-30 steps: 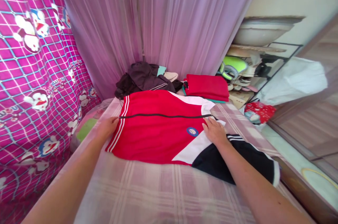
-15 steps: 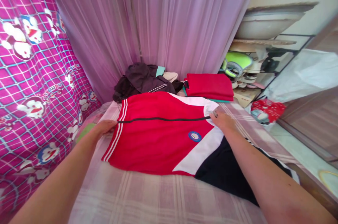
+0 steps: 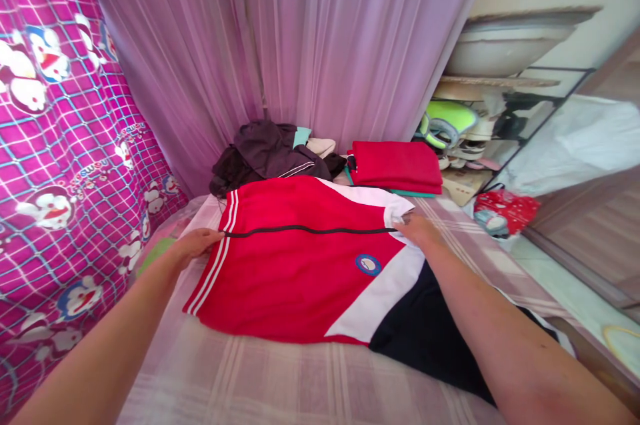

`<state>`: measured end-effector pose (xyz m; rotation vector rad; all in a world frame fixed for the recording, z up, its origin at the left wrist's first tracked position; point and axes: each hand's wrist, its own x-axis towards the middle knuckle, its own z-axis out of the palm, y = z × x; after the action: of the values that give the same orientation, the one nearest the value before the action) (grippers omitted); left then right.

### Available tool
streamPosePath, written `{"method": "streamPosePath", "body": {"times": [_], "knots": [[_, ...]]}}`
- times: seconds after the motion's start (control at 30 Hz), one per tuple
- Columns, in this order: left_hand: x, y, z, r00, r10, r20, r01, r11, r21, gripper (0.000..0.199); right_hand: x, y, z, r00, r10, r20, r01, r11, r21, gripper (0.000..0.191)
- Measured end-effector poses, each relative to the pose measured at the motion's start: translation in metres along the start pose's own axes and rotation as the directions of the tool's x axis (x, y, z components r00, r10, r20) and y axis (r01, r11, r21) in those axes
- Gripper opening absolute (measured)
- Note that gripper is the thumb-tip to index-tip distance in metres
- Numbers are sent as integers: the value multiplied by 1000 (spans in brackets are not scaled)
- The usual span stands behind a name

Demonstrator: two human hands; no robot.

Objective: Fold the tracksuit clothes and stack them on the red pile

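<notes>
A red, white and black zip-up jacket [image 3: 290, 278] lies spread on the bed, its dark zipper running across from left to right. My left hand [image 3: 199, 243] pinches the zipper's end at the striped hem. At the white collar end, my right hand [image 3: 414, 230] grips the jacket beside the other end of the zipper. A round blue badge [image 3: 368, 265] sits on the chest. One black sleeve reaches to the right, partly hidden under my right forearm.
Behind the jacket are a pile of dark clothes [image 3: 273, 155] and a folded red stack [image 3: 395, 165]. The checked bedsheet [image 3: 280, 381] lies beneath. Purple curtains [image 3: 320, 38] hang at the back, a pink cartoon-print cloth [image 3: 65, 165] at left. A shoe rack [image 3: 540, 95] stands right.
The near edge of the jacket has shifted slightly toward me and the hem lies a bit further left. Both hands keep their hold at the zipper's ends.
</notes>
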<state>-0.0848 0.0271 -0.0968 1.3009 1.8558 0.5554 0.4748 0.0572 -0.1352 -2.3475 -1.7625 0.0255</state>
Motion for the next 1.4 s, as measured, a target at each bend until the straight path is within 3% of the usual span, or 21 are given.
{"method": "streamPosePath", "body": {"times": [0.1, 0.17, 0.23, 0.3, 0.43, 0.57, 0.63, 0.7, 0.83, 1.03, 1.2, 1.3, 1.4], "knots": [[6, 0, -8, 985, 60, -162, -21, 973, 230, 35, -3, 0, -2, 990, 138, 30, -138, 990, -3, 43], [8, 1, -12, 951, 138, -276, -10, 908, 420, 33, -8, -2, -3, 982, 187, -9, -187, 982, -21, 43], [10, 2, -12, 923, 208, -325, 10, 829, 559, 33, -13, -3, -3, 978, 205, -40, -206, 978, -28, 41], [11, 1, -8, 920, 226, -320, 24, 783, 622, 35, -17, -4, -4, 980, 192, -51, -194, 981, -29, 39], [11, -9, 3, 938, 190, -291, 20, 807, 591, 41, -26, -8, -12, 985, 130, -114, -134, 991, -24, 41], [3, -18, 8, 943, 172, -286, -10, 871, 491, 53, -55, -22, -17, 966, -81, -246, 78, 997, -20, 46], [-5, -19, 13, 942, 180, -283, -32, 888, 459, 56, -78, -31, -13, 947, -208, -246, 206, 978, -32, 48], [-16, -20, 19, 936, 197, -290, -53, 897, 439, 58, -102, -38, -5, 941, -293, -168, 287, 956, -63, 50], [-42, -27, 24, 939, 154, -308, -27, 924, 382, 62, -132, -35, 8, 970, -245, -6, 242, 962, -125, 50], [-81, -48, 18, 971, 113, -210, -40, 946, 323, 61, -153, -9, 2, 960, -279, 11, 278, 952, -126, 45], [-102, -54, 20, 966, 102, -238, -14, 938, 347, 60, -181, 11, -18, 967, -256, 3, 253, 952, -172, 40], [-109, -56, 20, 957, 118, -267, -6, 922, 387, 57, -193, 22, -43, 961, -266, -77, 247, 949, -194, 38], [-114, -58, 20, 939, 150, -310, -2, 902, 432, 54, -195, 41, -67, 963, -130, -238, 73, 970, -234, 44]]}}
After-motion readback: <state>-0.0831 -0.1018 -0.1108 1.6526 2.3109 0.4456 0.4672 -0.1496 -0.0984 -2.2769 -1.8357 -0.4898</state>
